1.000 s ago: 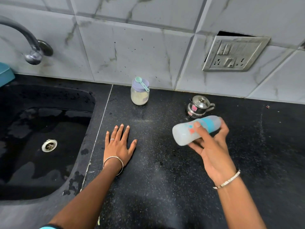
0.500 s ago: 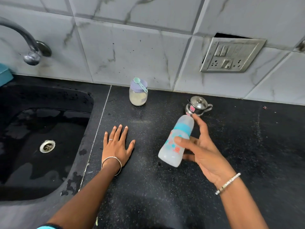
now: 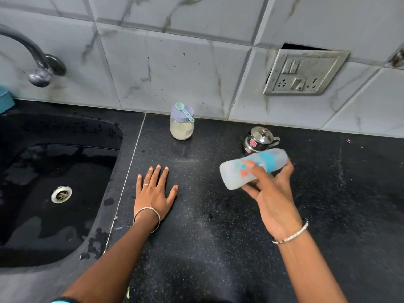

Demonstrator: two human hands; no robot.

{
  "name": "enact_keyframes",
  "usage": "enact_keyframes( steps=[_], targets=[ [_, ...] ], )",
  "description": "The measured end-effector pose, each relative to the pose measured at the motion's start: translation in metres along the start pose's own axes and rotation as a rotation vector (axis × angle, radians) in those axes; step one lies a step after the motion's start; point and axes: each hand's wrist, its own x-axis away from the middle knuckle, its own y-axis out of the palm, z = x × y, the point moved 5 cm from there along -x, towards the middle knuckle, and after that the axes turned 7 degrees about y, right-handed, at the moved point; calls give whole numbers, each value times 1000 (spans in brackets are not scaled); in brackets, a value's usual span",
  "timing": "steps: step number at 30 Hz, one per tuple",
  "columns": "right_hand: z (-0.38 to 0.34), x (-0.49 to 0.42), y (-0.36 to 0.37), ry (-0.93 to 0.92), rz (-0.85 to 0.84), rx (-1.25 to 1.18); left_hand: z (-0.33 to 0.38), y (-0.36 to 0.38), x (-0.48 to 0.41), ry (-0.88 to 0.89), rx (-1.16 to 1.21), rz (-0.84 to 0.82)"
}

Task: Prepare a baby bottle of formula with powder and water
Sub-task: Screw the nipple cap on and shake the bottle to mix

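Observation:
My right hand point(image 3: 270, 189) grips a capped baby bottle point(image 3: 234, 173) with a teal ring and milky liquid inside, held nearly sideways above the black counter, cap end pointing right. My left hand point(image 3: 153, 191) lies flat on the counter, fingers spread, holding nothing. A glass jar of pale powder point(image 3: 181, 127) with a lilac lid stands at the back against the wall. A teal scoop point(image 3: 184, 111) rests on its lid. A small steel lidded pot point(image 3: 258, 139) stands just behind the bottle.
A black sink point(image 3: 54, 193) with a wet basin and steel drain fills the left. A curved tap point(image 3: 32, 60) hangs above it. A switch and socket plate point(image 3: 303, 73) is on the tiled wall at the right. The black counter point(image 3: 218, 248) extends forward and right.
The bottle swung from sideways to nearly upright half a second ago and is back to sideways now, a shaking motion in my right hand. My left hand stays flat.

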Motion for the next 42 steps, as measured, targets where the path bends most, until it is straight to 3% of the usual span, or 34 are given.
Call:
enact_keyframes(
  steps=[4,9,13,15,18,23,28,33,37,42],
  targets=[
    [0,8,8,122,-183,217,0,-1,0,0,-6,3],
    [-10,-3,-4,-38,-6,-31,0,0,0,7,6,3],
    [5,9,11,123,-223,193,-1,0,0,0,-6,3],
    [3,5,7,101,-170,165,0,0,0,3,-10,1],
    [-4,0,0,-23,7,-67,0,-1,0,4,0,5],
    [0,6,9,109,-180,163,-1,0,0,4,-3,1],
    [-5,-5,1,25,6,-98,0,1,-1,5,-10,-7],
    [3,0,15,127,-159,81,0,0,0,2,-1,2],
    [0,-8,1,29,57,-137,0,0,0,2,-15,-7],
    [-2,-8,4,145,-78,48,0,0,0,4,-12,-6]
  ],
)
